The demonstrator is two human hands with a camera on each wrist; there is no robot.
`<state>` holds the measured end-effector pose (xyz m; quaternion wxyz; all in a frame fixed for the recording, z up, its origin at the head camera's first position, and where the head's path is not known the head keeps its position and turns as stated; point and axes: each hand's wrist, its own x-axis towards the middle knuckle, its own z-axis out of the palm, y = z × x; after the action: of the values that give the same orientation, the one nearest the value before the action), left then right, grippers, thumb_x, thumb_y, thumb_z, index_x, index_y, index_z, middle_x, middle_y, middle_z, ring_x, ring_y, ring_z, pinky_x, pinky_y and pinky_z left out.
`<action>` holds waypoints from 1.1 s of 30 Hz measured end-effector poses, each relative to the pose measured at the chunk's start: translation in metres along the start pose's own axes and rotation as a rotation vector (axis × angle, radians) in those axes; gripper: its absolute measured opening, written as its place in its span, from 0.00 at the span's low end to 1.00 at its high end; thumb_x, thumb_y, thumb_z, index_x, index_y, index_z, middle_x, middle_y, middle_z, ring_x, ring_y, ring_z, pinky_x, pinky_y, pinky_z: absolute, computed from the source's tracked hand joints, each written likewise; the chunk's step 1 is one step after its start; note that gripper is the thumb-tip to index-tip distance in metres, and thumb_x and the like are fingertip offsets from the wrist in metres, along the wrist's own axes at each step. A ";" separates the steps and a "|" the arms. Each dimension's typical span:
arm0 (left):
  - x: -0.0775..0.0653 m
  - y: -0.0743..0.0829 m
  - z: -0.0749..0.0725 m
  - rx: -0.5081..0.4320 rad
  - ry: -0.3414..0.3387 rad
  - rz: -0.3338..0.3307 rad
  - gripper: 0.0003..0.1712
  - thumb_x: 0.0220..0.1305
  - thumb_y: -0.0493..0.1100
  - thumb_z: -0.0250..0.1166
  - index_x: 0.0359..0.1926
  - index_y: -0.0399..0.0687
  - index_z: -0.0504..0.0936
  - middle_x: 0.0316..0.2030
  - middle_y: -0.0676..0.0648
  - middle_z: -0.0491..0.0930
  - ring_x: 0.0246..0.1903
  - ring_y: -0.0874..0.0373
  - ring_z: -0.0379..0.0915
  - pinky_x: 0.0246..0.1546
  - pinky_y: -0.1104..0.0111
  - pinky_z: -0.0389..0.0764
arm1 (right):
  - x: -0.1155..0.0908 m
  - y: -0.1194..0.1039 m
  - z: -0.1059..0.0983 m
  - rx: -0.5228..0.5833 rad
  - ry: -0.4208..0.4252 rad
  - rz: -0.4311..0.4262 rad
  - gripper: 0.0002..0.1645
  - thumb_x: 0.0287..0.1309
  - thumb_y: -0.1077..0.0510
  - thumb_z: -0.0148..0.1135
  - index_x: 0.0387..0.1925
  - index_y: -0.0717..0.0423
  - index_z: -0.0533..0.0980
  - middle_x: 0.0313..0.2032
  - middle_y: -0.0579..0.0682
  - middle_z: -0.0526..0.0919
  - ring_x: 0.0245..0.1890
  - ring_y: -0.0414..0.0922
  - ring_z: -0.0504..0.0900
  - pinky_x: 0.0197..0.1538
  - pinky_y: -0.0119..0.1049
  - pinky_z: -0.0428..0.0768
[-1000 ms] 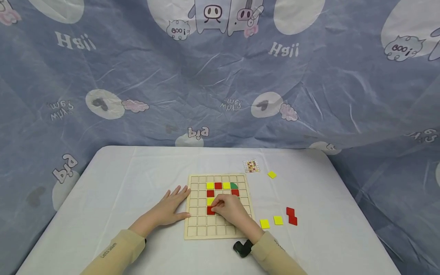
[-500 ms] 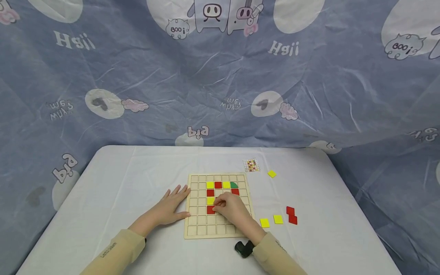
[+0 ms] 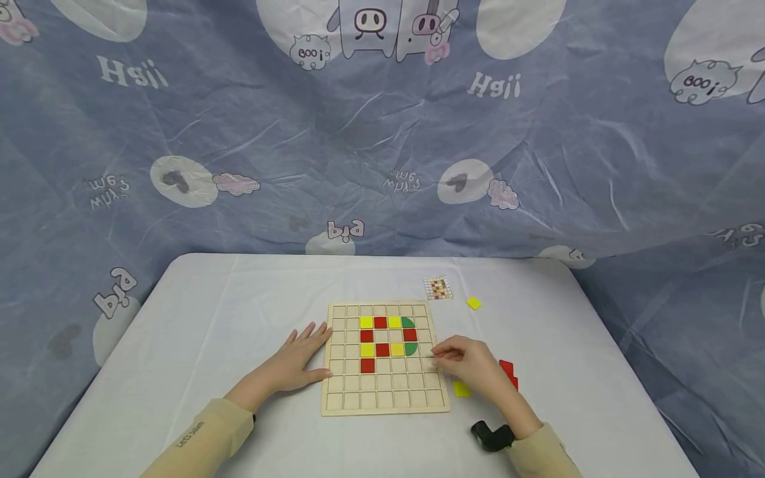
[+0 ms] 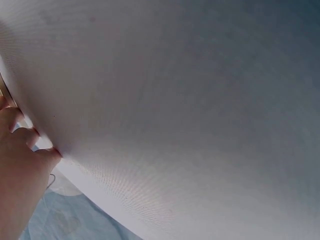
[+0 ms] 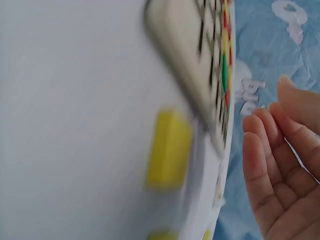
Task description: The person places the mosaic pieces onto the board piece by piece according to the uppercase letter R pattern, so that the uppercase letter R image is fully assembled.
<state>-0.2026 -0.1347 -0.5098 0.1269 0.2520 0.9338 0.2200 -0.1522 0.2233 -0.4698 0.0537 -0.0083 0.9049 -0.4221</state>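
From the head view, your left hand (image 3: 295, 364) lies flat on the worktop (image 3: 227, 318), fingers straight and spread, with the tips against the left edge of the board (image 3: 385, 403). Your right hand (image 3: 469, 362) hangs just off the board's right edge with its fingers loosely curled toward the rim; you cannot tell from here whether they pinch anything. On the board, red, yellow and green tiles fill a cluster of squares in the upper middle, with one red tile (image 3: 367, 365) alone below them. A yellow tile (image 3: 461, 390) lies on the worktop just under your right hand, red pieces (image 3: 508, 372) show partly behind it, another yellow tile (image 3: 474, 303) sits well apart near the pattern card (image 3: 438, 288). In the left wrist view, your left hand (image 4: 20, 170) rests on the white worktop (image 4: 190, 100), fingers down against it. In the right wrist view, your right hand (image 5: 282, 165) is relaxed and holds nothing, fingers nearly straight, close to the board (image 5: 200, 65) edge, with the yellow tile (image 5: 169, 150) lying beside it, blurred.
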 end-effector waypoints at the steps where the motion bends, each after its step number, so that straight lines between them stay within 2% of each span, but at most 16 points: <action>1: 0.000 0.000 0.000 0.002 -0.001 0.000 0.51 0.61 0.63 0.66 0.76 0.45 0.56 0.77 0.43 0.52 0.77 0.40 0.39 0.75 0.40 0.41 | -0.002 0.005 -0.005 -0.010 0.002 0.015 0.09 0.53 0.58 0.74 0.38 0.52 0.85 0.31 0.43 0.84 0.31 0.38 0.80 0.34 0.26 0.80; 6: 0.000 0.000 -0.001 0.002 -0.002 -0.004 0.51 0.61 0.63 0.66 0.76 0.45 0.56 0.77 0.42 0.52 0.77 0.40 0.39 0.75 0.41 0.41 | -0.012 0.026 -0.017 -0.060 -0.005 0.055 0.09 0.52 0.58 0.74 0.37 0.52 0.85 0.32 0.43 0.86 0.31 0.37 0.81 0.34 0.27 0.79; 11: 0.001 0.000 0.000 -0.005 -0.002 -0.007 0.51 0.61 0.63 0.65 0.76 0.46 0.56 0.77 0.43 0.51 0.77 0.40 0.39 0.75 0.41 0.40 | -0.018 0.036 -0.020 -0.073 -0.059 0.036 0.13 0.49 0.59 0.75 0.39 0.53 0.84 0.35 0.44 0.86 0.33 0.38 0.81 0.35 0.26 0.80; 19: -0.002 0.000 0.000 -0.007 -0.009 -0.011 0.51 0.61 0.63 0.65 0.76 0.45 0.55 0.77 0.43 0.51 0.77 0.40 0.39 0.75 0.41 0.41 | -0.025 0.037 -0.020 -0.151 -0.121 0.018 0.17 0.40 0.64 0.79 0.36 0.52 0.83 0.32 0.44 0.78 0.35 0.41 0.74 0.35 0.26 0.75; 26: -0.003 0.001 -0.002 -0.007 -0.007 -0.008 0.51 0.62 0.63 0.65 0.76 0.45 0.56 0.77 0.43 0.51 0.77 0.41 0.39 0.75 0.42 0.41 | -0.023 0.034 -0.015 -0.223 -0.088 0.029 0.17 0.38 0.64 0.80 0.31 0.49 0.82 0.27 0.44 0.74 0.31 0.40 0.71 0.31 0.26 0.71; 33: -0.002 0.002 -0.003 -0.007 -0.009 -0.004 0.51 0.62 0.63 0.65 0.76 0.45 0.55 0.77 0.43 0.51 0.77 0.41 0.39 0.75 0.41 0.41 | -0.022 0.034 -0.016 -0.202 -0.078 0.068 0.18 0.36 0.62 0.82 0.30 0.49 0.81 0.27 0.44 0.74 0.30 0.41 0.71 0.30 0.27 0.71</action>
<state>-0.2007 -0.1354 -0.5061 0.1325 0.2509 0.9329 0.2218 -0.1308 0.2589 -0.4838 0.1021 0.0007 0.9398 -0.3260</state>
